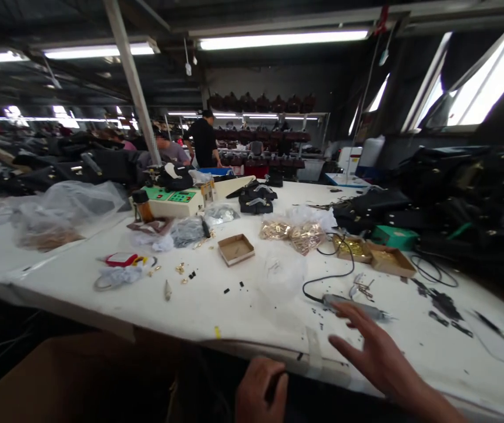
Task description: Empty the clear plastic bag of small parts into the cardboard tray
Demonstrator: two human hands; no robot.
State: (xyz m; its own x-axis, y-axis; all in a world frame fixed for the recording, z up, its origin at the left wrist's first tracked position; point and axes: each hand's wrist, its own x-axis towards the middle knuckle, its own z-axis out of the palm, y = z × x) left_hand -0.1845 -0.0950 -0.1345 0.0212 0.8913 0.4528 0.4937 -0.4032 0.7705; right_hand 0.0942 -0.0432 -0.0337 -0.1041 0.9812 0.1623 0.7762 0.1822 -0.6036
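My right hand (378, 349) reaches over the front of the white table (146, 317), its thumb and fingers apart and nothing in it. Just beyond its fingertips lies a grey electric screwdriver (358, 306) with a black cable. My left hand (263, 388) is low, in front of the table edge, with its fingers curled; what they hold, if anything, is hidden. Small black pieces (234, 288) and a clear plastic bag (281, 273) lie on the tabletop beyond the hands.
An open cardboard box (236, 249) sits mid-table, with bags of metal parts (307, 235) behind. A green-panelled machine (175, 200) stands at the back left. Black bags (454, 205) are piled right. A cardboard box (58, 382) is below left. People (202, 141) are in the background.
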